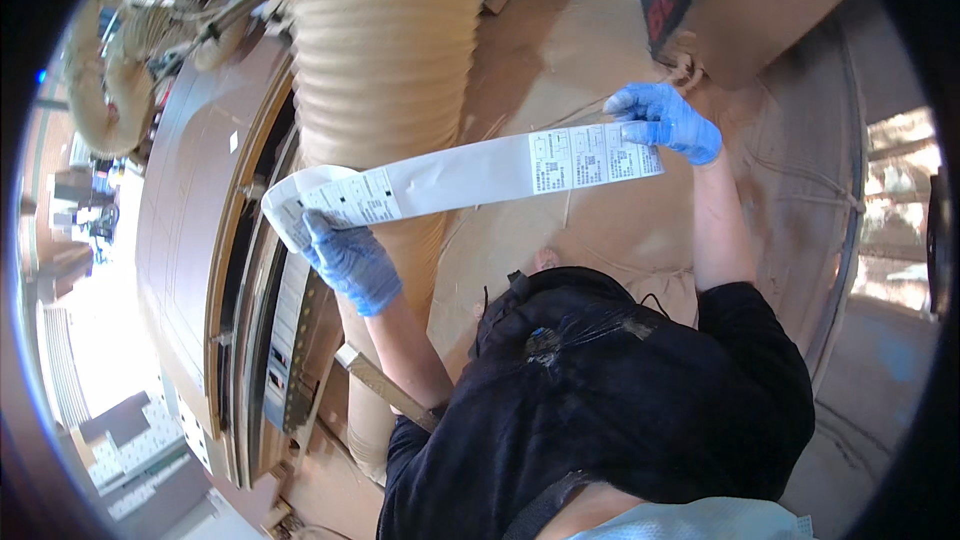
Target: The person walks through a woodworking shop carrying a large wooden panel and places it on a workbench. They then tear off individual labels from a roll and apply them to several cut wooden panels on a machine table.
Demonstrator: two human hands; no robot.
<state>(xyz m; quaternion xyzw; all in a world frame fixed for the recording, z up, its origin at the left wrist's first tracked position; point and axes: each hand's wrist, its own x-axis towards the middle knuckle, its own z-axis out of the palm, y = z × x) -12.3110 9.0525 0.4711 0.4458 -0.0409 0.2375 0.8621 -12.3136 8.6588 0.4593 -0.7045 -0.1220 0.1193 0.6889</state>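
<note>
A long white strip of printed labels [465,176] stretches between my two hands, both in blue gloves. My left hand [350,260] pinches it near the left end, where the strip curls back over itself in a loop. Up at the right end, my right hand [668,123] grips the strip between thumb and fingers. Black print and small square codes cover both ends of the strip, while its middle stretch is blank white. The strip hangs in the air, slanting slightly upward to the right.
A thick ribbed beige hose [385,50] runs down behind the strip. On the left stands a machine with a large curved panel [205,200]. A dark-sided box [760,10] sits at the upper right on the dusty brown floor [560,50]. A wooden bar [385,385] lies by my left forearm.
</note>
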